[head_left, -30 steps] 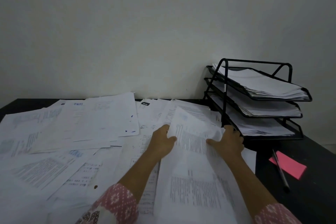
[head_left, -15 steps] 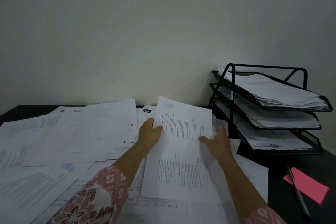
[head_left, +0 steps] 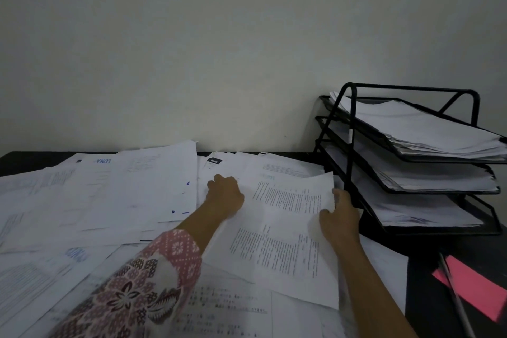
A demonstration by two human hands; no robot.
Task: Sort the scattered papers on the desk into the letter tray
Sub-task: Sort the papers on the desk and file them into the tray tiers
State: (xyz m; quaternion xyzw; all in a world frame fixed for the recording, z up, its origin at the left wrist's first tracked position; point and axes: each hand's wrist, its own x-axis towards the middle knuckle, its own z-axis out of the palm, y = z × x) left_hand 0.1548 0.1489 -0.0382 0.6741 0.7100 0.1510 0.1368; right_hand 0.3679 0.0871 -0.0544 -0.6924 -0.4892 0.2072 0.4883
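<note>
The printed sheet lies on the papers on the bench, just beside the letter tray. The right hand pinches its right edge; the left hand curls at its left edge, but I cannot tell its grip. It looks thin and floppy, so hold both edges.

Matt paper sheets, black metal-wire letter tray, dark desk
</note>
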